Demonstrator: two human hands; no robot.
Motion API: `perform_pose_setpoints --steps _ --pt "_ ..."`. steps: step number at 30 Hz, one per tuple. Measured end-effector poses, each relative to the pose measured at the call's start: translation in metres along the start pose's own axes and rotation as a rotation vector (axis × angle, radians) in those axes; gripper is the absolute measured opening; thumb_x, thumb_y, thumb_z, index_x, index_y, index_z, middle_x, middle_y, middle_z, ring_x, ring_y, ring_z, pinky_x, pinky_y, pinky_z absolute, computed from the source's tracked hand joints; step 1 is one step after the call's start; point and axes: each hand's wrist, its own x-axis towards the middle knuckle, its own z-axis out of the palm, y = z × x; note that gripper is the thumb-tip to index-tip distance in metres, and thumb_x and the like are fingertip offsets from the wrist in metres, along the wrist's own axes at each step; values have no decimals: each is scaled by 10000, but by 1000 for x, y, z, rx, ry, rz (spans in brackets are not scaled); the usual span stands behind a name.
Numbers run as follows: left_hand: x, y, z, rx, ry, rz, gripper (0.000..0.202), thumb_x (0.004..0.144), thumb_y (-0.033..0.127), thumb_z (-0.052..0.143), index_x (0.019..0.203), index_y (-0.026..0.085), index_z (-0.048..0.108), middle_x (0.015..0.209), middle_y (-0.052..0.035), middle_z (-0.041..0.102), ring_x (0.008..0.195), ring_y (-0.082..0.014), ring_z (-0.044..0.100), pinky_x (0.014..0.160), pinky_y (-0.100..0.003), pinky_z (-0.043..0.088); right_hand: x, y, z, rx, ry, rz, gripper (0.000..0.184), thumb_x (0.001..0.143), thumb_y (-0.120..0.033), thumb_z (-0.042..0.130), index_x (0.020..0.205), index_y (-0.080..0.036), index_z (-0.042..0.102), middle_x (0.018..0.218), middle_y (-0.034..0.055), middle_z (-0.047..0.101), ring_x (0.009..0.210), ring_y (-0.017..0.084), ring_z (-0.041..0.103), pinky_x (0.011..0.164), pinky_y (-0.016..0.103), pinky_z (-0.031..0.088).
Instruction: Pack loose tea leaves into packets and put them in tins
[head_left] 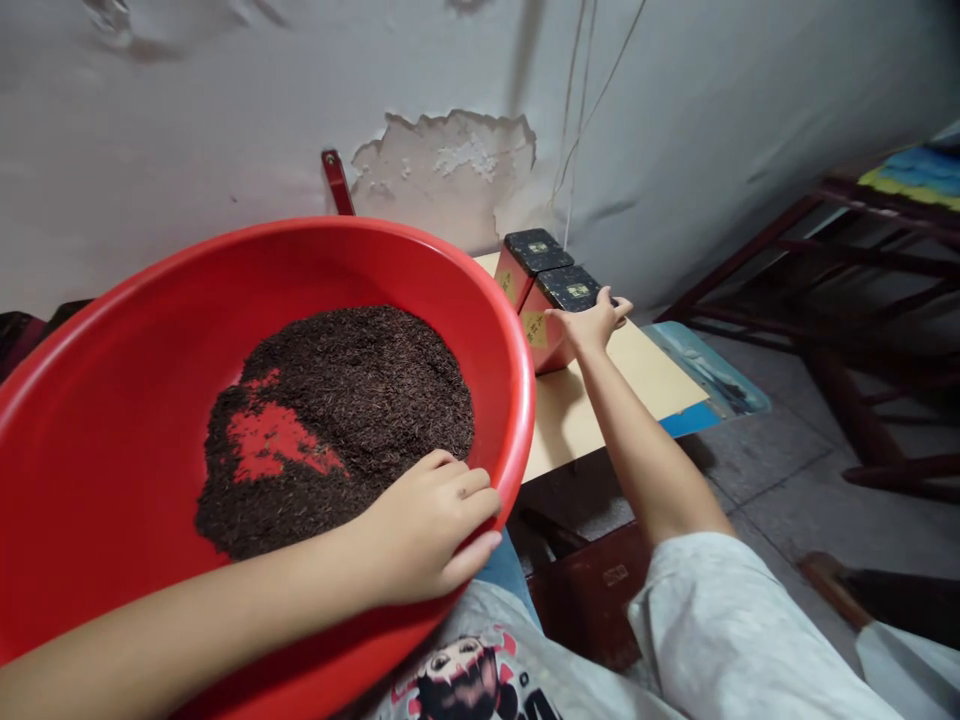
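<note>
A large red plastic basin, tilted toward me, holds a spread of dark, dry, twisted leaves that look like tea. My left hand reaches across the basin, its fingers curled at the right rim. Beyond the basin, two square tins with black lids and red sides stand side by side on a board. My right hand spans the lid of the nearer tin, thumb on the left edge and fingers over the right. The farther tin touches it from behind.
The tins stand on a pale yellow board over a blue-edged surface. A peeling white wall rises behind, with strings hanging down. At right are dark red wooden furniture frames on a grey tiled floor. A reddish-brown wooden seat sits below the board.
</note>
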Motion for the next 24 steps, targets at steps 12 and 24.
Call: perform_pose_setpoints --steps 12,24 --pt "-27 -9 -13 146 51 -31 233 891 264 380 848 183 595 777 -28 632 716 -161 562 776 -328 377 -52 -33 -37 -34 19 -410 567 805 -408 478 1280 -99 465 1363 210 347 1308 287 307 1080 453 230" --pt "-265 -65 -53 455 665 -1686 459 857 515 321 1044 171 561 1063 -100 545 1055 -316 497 889 -482 381 -237 -113 -39 -759 -1438 -1584 450 854 -331 488 1227 -90 559 1189 162 601 1110 307 563 1023 470 352"
